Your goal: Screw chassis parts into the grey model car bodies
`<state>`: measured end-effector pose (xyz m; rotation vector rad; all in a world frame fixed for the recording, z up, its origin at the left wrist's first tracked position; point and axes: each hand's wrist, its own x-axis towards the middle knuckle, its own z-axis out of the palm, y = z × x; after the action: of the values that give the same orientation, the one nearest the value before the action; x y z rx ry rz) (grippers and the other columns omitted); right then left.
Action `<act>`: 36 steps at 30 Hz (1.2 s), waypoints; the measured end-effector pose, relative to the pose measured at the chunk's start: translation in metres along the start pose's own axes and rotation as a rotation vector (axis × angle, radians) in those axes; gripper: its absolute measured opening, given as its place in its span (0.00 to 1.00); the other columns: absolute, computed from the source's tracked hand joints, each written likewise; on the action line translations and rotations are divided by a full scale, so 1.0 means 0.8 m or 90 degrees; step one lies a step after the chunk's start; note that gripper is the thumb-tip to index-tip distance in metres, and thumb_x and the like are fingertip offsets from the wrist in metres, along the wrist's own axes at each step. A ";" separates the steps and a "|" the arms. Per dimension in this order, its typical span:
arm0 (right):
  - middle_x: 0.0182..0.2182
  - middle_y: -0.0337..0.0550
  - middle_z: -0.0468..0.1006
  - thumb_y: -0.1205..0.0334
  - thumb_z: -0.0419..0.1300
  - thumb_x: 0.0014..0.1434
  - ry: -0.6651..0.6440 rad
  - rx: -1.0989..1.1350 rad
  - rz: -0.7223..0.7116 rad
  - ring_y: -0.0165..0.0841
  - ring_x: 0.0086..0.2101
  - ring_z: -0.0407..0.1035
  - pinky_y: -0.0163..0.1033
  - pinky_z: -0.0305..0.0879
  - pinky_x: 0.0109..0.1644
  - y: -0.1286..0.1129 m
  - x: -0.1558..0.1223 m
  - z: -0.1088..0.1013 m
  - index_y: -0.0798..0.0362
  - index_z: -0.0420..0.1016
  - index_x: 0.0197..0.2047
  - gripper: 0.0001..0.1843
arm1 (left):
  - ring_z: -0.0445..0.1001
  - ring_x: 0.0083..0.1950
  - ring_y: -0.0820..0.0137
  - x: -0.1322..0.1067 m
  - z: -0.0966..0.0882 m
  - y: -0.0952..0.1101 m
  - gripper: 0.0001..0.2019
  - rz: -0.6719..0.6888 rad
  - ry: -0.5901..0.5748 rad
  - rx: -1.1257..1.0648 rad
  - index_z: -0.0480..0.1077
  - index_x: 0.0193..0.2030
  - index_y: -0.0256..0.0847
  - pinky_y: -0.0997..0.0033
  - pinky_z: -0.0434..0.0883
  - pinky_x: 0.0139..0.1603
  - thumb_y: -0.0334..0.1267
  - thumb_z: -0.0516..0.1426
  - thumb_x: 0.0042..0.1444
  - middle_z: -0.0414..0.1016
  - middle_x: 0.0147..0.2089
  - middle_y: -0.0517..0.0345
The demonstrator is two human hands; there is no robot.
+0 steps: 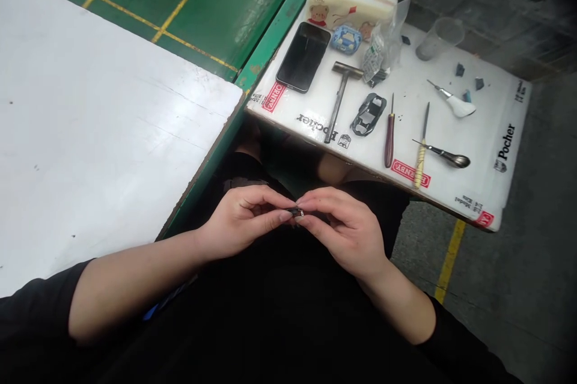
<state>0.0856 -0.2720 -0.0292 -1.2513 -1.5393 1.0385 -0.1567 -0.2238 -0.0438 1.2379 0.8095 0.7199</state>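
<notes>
In the head view, a small dark part (296, 212) is held over the wearer's black clothing (288, 306), nearer the body than a black car-shaped shell (369, 115) and to its left. One side of the part is pinched between the thumb and fingers of the left hand (246, 216); the other side is gripped likewise by the right hand (349, 225). The two hands are brought together at the fingertips, by which much of the part is hidden.

The shell is set on a white box (482, 137) printed with "Pocher" and "Hornby". To the shell's left, a metal hammer (336, 106) is laid with its head at the far end; beyond the hammer, farther left of the shell, a dark-screened phone (303, 57) is placed. Just beyond the shell a clear plastic bag (383, 50) is seen, backed by a blue-and-white rounded item (346, 39) and a tissue pack (351, 2).

Just right of the shell, a tool with a red-brown handle (390, 142) is laid. Farther right, a tool with a pale yellow handle (420, 166) is crossed by a slim metal tool (451, 158). Beyond these, to the shell's far right, a white-handled tool (460, 106) is placed near dark scraps (460, 70) and a clear cup (440, 39).
</notes>
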 end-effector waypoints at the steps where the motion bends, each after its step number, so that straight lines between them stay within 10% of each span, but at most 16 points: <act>1: 0.48 0.43 0.93 0.60 0.77 0.72 0.001 -0.003 -0.002 0.42 0.46 0.89 0.48 0.88 0.53 0.000 0.000 0.000 0.40 0.93 0.51 0.07 | 0.93 0.46 0.61 0.000 0.000 0.000 0.07 0.007 0.000 0.007 0.90 0.52 0.42 0.67 0.90 0.50 0.38 0.73 0.70 0.93 0.47 0.48; 16: 0.48 0.42 0.93 0.59 0.77 0.72 0.012 -0.017 0.008 0.43 0.46 0.89 0.49 0.89 0.53 0.001 -0.002 0.003 0.39 0.94 0.50 0.06 | 0.92 0.47 0.62 -0.001 -0.002 0.001 0.07 0.009 0.001 0.054 0.90 0.53 0.43 0.66 0.89 0.50 0.39 0.72 0.71 0.93 0.48 0.48; 36: 0.46 0.43 0.90 0.54 0.76 0.74 -0.026 -0.030 0.040 0.37 0.43 0.86 0.42 0.85 0.48 0.005 0.000 0.006 0.45 0.91 0.49 0.06 | 0.93 0.41 0.63 0.005 0.005 -0.001 0.13 -0.233 -0.073 -0.311 0.79 0.56 0.41 0.66 0.90 0.49 0.39 0.74 0.70 0.91 0.40 0.53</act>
<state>0.0819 -0.2718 -0.0340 -1.3258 -1.5730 1.0797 -0.1509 -0.2229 -0.0449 0.6606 0.6867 0.5006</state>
